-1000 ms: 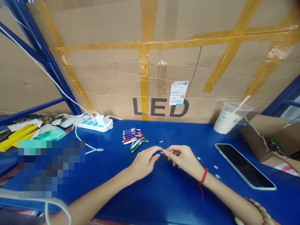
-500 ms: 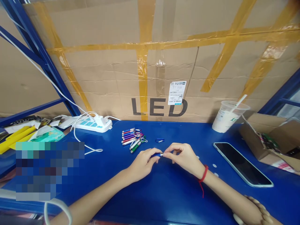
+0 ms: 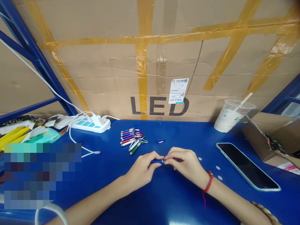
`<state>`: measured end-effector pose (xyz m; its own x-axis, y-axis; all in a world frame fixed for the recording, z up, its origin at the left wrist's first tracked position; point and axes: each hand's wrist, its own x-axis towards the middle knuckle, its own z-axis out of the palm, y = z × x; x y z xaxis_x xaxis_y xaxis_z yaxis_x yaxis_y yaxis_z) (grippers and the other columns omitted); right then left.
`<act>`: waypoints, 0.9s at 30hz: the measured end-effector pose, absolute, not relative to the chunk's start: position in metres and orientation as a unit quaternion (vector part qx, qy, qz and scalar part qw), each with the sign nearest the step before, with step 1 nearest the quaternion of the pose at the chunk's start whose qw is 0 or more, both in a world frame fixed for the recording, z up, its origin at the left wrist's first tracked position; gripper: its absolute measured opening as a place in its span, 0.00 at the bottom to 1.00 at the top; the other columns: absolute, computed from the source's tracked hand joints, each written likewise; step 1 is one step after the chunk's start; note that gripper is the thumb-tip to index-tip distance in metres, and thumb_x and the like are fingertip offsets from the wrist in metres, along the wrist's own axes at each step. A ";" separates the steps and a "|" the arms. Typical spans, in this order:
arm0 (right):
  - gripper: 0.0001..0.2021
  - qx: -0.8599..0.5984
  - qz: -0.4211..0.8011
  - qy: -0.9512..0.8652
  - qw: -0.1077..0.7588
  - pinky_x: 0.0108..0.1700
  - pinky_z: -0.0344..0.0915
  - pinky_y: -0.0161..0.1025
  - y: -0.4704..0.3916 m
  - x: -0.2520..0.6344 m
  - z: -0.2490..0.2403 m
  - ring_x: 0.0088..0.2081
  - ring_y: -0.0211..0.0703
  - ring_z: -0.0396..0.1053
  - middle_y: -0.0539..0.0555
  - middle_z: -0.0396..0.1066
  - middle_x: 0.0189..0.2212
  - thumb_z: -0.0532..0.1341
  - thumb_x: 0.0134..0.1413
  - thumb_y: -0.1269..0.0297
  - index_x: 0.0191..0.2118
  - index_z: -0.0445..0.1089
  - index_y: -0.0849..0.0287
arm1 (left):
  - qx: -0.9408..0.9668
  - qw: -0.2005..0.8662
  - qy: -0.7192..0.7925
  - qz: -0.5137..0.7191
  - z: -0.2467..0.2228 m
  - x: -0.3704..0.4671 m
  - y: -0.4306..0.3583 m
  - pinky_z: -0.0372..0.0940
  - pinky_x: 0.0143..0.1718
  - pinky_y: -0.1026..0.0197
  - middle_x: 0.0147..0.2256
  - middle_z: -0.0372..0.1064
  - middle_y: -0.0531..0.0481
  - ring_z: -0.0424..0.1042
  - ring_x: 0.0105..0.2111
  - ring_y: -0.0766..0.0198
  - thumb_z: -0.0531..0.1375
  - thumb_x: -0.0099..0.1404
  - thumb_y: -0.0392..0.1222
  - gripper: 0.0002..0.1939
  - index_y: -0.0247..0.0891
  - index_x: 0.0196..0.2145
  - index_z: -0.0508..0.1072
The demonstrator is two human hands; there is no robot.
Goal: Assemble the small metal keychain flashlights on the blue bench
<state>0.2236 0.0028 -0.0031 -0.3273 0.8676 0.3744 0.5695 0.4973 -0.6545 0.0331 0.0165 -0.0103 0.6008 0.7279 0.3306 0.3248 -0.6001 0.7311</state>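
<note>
- Looks like a small workshop or stockroom; I'm at a smooth blue bench top [image 3: 100, 172]
- Blue metal shelf frame [image 3: 44, 67] on my left
- Big brown cardboard carton [image 3: 105, 87] behind, yellow-taped, printed LED
- White plastic power strip [image 3: 91, 124], cables plugged in
- Batch of slim multicoloured metallic tubes [image 3: 130, 136] with clips

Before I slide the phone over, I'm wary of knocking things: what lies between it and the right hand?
In the head view, three pale discs lie between the right hand and phone.
</note>
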 end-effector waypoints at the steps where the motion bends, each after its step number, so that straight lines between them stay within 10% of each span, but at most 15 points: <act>1: 0.11 -0.443 0.189 -0.800 0.358 0.28 0.61 0.32 0.002 0.224 -0.002 0.26 0.36 0.67 0.52 0.71 0.27 0.57 0.55 0.61 0.28 0.74 0.56 | 0.836 0.316 0.315 0.318 -0.010 0.033 0.016 0.65 0.36 0.66 0.36 0.70 0.51 0.70 0.34 0.66 0.52 0.63 0.33 0.06 0.38 0.37 0.67; 27: 0.17 -0.491 0.376 -0.704 0.348 0.20 0.55 0.33 -0.008 0.213 0.009 0.17 0.32 0.58 0.50 0.62 0.19 0.61 0.48 0.52 0.18 0.68 0.61 | 0.894 0.143 0.236 0.353 -0.012 0.033 0.015 0.62 0.29 0.65 0.29 0.69 0.48 0.65 0.26 0.65 0.48 0.66 0.35 0.09 0.36 0.39 0.67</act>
<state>0.2126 -0.0077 0.0089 -0.2756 0.9536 0.1210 0.4294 0.2348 -0.8721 0.0325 0.0151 -0.0123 0.6392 0.5237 0.5632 0.3216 -0.8472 0.4228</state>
